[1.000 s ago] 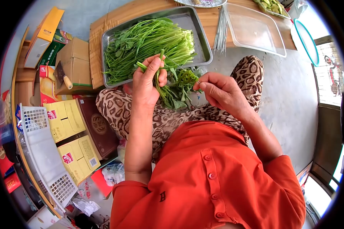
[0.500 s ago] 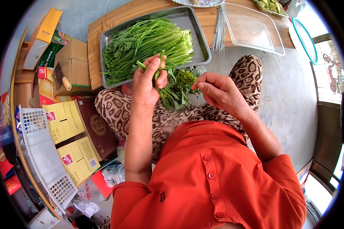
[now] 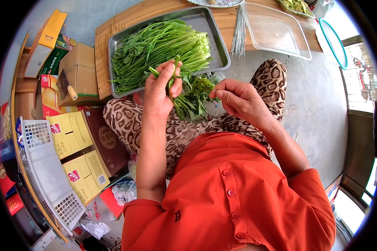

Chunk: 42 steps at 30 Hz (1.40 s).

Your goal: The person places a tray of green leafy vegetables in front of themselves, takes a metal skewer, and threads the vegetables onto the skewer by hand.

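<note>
Above our patterned trousers (image 3: 134, 125), we hold greens between two hands.
Our left hand (image 3: 160, 90) grips the leafy stems (image 3: 184, 100) near the metal tray (image 3: 221, 54) of greens; apart from it, our right hand (image 3: 238, 98) pinches a thin skewer (image 3: 215, 90) at the leaves.

the left hand (image 3: 162, 90) grips leafy green stems (image 3: 174, 83).

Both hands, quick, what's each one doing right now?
Left hand: closed, holding thin, green, leafy stems.
Right hand: closed, pinching a thin, stick-like piece, material unclear.
</note>
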Tool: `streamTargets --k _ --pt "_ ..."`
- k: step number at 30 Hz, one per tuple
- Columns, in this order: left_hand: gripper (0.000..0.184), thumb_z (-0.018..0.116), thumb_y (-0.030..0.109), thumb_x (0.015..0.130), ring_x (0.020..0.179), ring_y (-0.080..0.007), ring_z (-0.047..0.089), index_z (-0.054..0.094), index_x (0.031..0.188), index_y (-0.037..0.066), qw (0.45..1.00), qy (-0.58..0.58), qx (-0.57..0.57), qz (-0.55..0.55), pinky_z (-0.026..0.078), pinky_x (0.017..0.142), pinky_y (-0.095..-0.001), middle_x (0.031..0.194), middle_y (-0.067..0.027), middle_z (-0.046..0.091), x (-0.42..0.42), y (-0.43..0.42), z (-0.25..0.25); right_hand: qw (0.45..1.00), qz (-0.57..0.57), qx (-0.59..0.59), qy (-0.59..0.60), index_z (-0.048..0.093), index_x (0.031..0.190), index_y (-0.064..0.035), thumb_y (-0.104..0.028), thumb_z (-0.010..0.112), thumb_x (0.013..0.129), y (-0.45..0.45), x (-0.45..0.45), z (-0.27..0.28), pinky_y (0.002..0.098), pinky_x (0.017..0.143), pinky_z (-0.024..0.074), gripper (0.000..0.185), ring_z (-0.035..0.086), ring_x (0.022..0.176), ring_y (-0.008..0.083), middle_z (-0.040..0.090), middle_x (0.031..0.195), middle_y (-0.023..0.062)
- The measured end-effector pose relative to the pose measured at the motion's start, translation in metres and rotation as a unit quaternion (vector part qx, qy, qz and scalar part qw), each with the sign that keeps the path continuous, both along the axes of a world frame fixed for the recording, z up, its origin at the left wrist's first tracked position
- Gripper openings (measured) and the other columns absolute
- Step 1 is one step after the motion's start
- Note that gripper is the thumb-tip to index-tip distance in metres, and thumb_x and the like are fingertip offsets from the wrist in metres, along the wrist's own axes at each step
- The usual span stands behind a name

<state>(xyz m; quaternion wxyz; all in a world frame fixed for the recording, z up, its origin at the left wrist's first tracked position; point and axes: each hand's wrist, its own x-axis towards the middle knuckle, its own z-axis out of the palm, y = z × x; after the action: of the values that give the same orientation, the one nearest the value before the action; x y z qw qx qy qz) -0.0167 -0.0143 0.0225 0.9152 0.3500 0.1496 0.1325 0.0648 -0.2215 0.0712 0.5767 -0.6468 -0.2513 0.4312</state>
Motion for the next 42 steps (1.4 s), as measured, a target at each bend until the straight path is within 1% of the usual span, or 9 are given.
streamTargets --k 7,23,26,32,34,35,39,40,42 --pt "0.020 0.066 0.016 0.087 0.052 -0.0067 0.046 0.064 0.101 0.001 0.997 0.018 0.077 -0.005 0.033 0.043 -0.0193 0.087 -0.0040 0.061 -0.002 0.003 0.002 1.000 -0.002 0.001 0.006 0.060 0.098 -0.0008 -0.020 0.051 0.098 -0.003 0.001 -0.001 0.0184 0.044 0.0261 0.022 0.034 0.048 0.0016 0.040 0.056 -0.0070" --pt "0.023 0.070 0.015 0.085 0.051 -0.0061 0.045 0.064 0.102 0.001 0.991 0.046 0.121 -0.033 0.034 0.044 -0.0192 0.086 -0.0043 0.062 -0.008 0.006 0.006 1.000 0.013 -0.028 0.003 0.060 0.093 0.0000 -0.014 0.049 0.097 -0.002 0.001 0.007 0.0208 0.046 0.0308 0.019 0.038 0.050 0.0037 0.042 0.058 -0.0049" --pt "0.021 0.069 0.015 0.085 0.052 -0.0051 0.045 0.064 0.100 0.001 0.981 0.066 0.162 -0.089 0.034 0.045 -0.0187 0.081 -0.0012 0.062 -0.006 -0.010 0.006 1.000 0.006 -0.025 -0.006 0.060 0.093 0.0002 -0.015 0.049 0.097 0.004 0.001 0.009 0.0211 0.046 0.0310 0.019 0.038 0.050 0.0036 0.042 0.057 -0.0048" --pt "0.019 0.061 0.018 0.092 0.055 -0.0071 0.050 0.066 0.095 0.000 0.964 0.075 0.253 -0.036 0.039 0.048 -0.0207 0.072 0.0008 0.057 -0.001 -0.016 0.000 0.999 -0.019 -0.034 0.011 0.060 0.092 -0.0002 -0.017 0.051 0.097 0.006 0.006 -0.003 0.0206 0.045 0.0297 0.020 0.038 0.050 0.0032 0.043 0.058 -0.0046" --pt "0.019 0.057 0.019 0.094 0.061 -0.0143 0.055 0.067 0.097 0.002 0.829 0.026 0.544 0.125 0.046 0.058 -0.0259 0.073 -0.0037 0.059 0.005 -0.011 -0.010 0.998 -0.060 -0.027 0.005 0.060 0.096 -0.0028 -0.022 0.053 0.097 0.005 0.006 -0.008 0.0183 0.041 0.0233 0.021 0.032 0.045 0.0009 0.041 0.056 -0.0072" --pt "0.017 0.056 0.017 0.093 0.070 -0.0217 0.061 0.066 0.097 0.004 0.763 0.077 0.626 0.143 0.049 0.067 -0.0308 0.079 -0.0084 0.063 0.002 -0.011 -0.009 0.998 -0.060 -0.027 0.005 0.060 0.096 -0.0028 -0.022 0.053 0.097 0.006 0.005 -0.012 0.0183 0.041 0.0233 0.021 0.032 0.045 0.0009 0.041 0.056 -0.0072" --pt "0.009 0.058 0.012 0.089 0.079 -0.0261 0.066 0.061 0.090 0.003 0.701 0.159 0.689 0.091 0.050 0.065 -0.0358 0.089 -0.0097 0.067 -0.001 -0.026 -0.003 0.991 -0.133 0.021 0.005 0.058 0.097 -0.0017 -0.014 0.062 0.090 0.013 0.004 -0.021 0.0188 0.046 0.0283 0.014 0.037 0.052 0.0016 0.048 0.061 -0.0063" --pt "0.016 0.055 0.016 0.092 0.073 -0.0283 0.063 0.060 0.090 0.000 0.713 0.168 0.677 0.075 0.047 0.064 -0.0358 0.081 -0.0134 0.065 0.001 -0.034 0.001 0.990 -0.137 0.027 -0.014 0.058 0.098 -0.0021 -0.013 0.065 0.088 0.016 0.004 -0.023 0.0185 0.046 0.0280 0.016 0.036 0.053 0.0010 0.049 0.062 -0.0068" --pt "0.014 0.057 0.014 0.090 0.075 -0.0336 0.062 0.057 0.091 0.000 0.700 0.159 0.692 0.073 0.047 0.064 -0.0386 0.083 -0.0153 0.064 0.002 -0.043 0.000 0.991 -0.130 0.043 -0.004 0.058 0.098 -0.0024 -0.012 0.067 0.087 0.021 0.002 -0.024 0.0184 0.048 0.0282 0.018 0.037 0.055 -0.0001 0.051 0.063 -0.0074"
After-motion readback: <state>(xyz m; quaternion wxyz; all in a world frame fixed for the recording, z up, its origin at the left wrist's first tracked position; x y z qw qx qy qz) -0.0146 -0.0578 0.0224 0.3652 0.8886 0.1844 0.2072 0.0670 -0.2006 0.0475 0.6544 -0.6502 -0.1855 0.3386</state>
